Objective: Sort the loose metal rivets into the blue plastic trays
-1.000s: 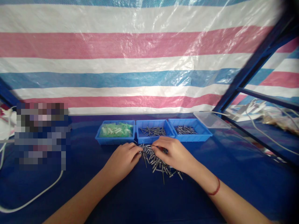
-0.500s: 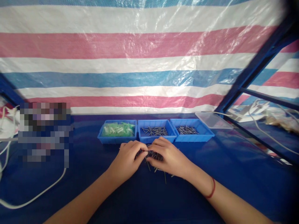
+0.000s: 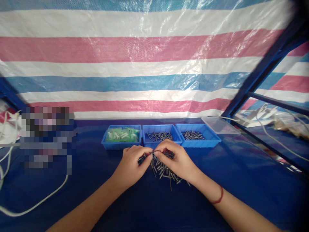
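Observation:
My left hand pinches with thumb and index finger, its tips meeting those of my right hand, also pinched. A sliver of a small dark metal piece shows where the fingertips come together; its exact kind is too small to make out. Beneath and beside both hands lies a loose pile of thin metal nails or screws on the dark blue surface. The hands cover part of this pile. Just beyond them stands the middle blue bin, with long grey screws or nails inside.
The left blue bin holds green and clear plastic pieces. More metal pins lie in the right bin. A clear lid rests behind it. A white cable curves at left; blue frame posts flank a striped sheet.
My right hand's fingers have risen slightly and closed into a pinch against my left fingertips. More of the metal pile now shows below it. My left hand has barely moved.

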The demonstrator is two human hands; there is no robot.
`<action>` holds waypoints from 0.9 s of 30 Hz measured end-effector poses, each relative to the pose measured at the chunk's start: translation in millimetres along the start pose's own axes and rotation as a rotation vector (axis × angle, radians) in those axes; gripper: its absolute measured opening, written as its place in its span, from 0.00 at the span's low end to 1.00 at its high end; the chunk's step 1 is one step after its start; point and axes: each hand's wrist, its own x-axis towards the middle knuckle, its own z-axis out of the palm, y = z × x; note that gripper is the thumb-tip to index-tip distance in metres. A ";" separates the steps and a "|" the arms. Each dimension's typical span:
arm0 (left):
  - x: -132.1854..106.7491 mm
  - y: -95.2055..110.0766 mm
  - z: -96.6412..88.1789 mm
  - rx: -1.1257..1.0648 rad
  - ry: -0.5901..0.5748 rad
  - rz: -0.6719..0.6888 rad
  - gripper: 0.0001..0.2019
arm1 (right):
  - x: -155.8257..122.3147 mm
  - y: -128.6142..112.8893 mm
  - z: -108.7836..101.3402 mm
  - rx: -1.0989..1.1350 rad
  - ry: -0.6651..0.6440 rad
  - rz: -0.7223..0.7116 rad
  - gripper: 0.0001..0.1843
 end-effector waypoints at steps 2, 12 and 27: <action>-0.8 0.1 2.0 -0.001 -0.023 0.004 0.07 | -0.3 -1.0 1.9 0.026 0.015 0.025 0.05; 0.7 0.6 2.3 -0.020 -0.067 -0.010 0.08 | -1.0 3.0 2.0 0.043 0.036 0.055 0.07; 1.3 -4.5 -0.8 0.018 -0.039 -0.012 0.05 | 0.8 -0.8 -1.7 -0.155 -0.050 -0.051 0.06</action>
